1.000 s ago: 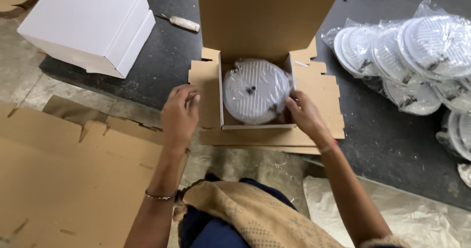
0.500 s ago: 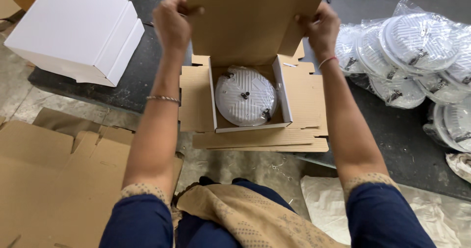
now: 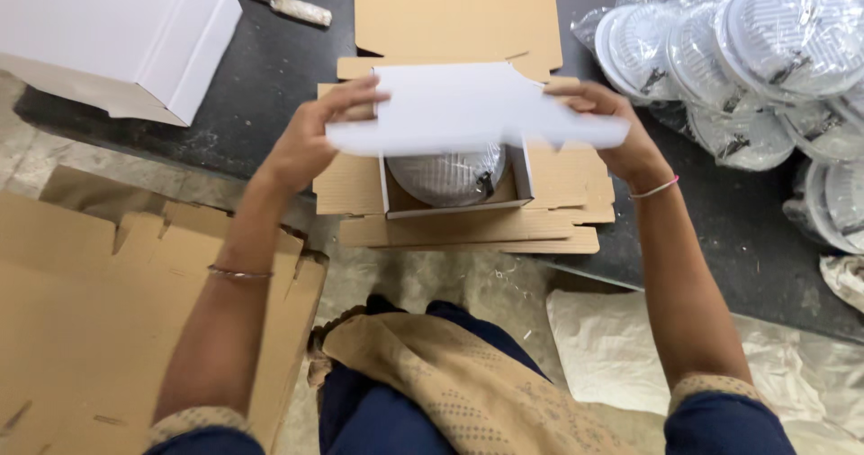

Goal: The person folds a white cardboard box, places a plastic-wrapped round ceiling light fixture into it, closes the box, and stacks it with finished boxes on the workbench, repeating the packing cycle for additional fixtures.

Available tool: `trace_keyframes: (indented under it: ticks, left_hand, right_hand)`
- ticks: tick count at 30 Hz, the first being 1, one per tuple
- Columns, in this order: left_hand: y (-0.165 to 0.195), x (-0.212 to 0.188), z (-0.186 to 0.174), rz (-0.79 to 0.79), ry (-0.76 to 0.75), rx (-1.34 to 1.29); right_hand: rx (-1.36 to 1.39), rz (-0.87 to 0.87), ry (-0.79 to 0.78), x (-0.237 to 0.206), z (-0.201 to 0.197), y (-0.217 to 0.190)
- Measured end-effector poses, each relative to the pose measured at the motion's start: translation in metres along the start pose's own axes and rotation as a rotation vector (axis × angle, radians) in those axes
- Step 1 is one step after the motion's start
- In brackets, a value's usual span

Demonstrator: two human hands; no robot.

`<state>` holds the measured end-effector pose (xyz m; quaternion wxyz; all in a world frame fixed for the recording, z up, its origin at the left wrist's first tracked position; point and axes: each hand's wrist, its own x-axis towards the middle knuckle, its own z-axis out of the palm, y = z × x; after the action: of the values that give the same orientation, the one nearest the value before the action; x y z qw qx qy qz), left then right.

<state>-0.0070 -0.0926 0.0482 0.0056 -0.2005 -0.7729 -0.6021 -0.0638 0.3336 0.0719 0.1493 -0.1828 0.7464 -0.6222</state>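
Observation:
A small cardboard box (image 3: pixel 454 205) stands on a stack of flat box blanks (image 3: pixel 576 225). Inside it lies a round white light fitting (image 3: pixel 447 174) in clear plastic. The box's lid flap (image 3: pixel 468 108), white on its outer side, is folded down over the opening, half covering the fitting. My left hand (image 3: pixel 310 135) grips the flap's left edge. My right hand (image 3: pixel 612 126) grips its right edge.
A pile of bagged round fittings (image 3: pixel 747 59) lies at the right on the dark table (image 3: pixel 270 68). A closed white box (image 3: pixel 117 32) sits top left, with a small tool (image 3: pixel 297 9) beside it. Flat brown cardboard (image 3: pixel 108 311) lies at the left, crumpled plastic sheet (image 3: pixel 630 347) lower right.
My hands went from the box sides up to the raised lid flap and have pulled it down toward me over the fitting.

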Motion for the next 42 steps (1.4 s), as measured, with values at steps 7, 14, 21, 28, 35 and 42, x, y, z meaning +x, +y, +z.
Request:
trace_keyframes:
  ticks: [7,14,21,28,35,42]
  left_hand:
    - [-0.021,-0.045,0.025,-0.179,-0.159,0.469]
    - [-0.027,-0.075,0.080,-0.147,0.062,0.599]
    - [0.022,-0.056,0.049,-0.213,0.168,0.234]
    - [0.060,0.073,-0.018,0.224,0.409,0.568]
    - [0.043,0.104,-0.041,0.475,0.348,0.996]
    - [0.053,0.143,-0.052,0.399,0.450,0.760]
  right_hand:
    - [-0.649,-0.029,-0.197,-0.035,0.023,0.021]
    - [-0.703,-0.090,0.075,-0.053,0.062,0.052]
    - [-0.307,-0.022,0.122,-0.055,0.038,0.015]
    - [-0.455,-0.234,0.317,0.035,-0.010,-0.049]
    - [-1.144,-0.858,0.345,0.036,-0.019,-0.078]
    - [-0.719,-0.366,0.404,0.064,-0.023,-0.104]
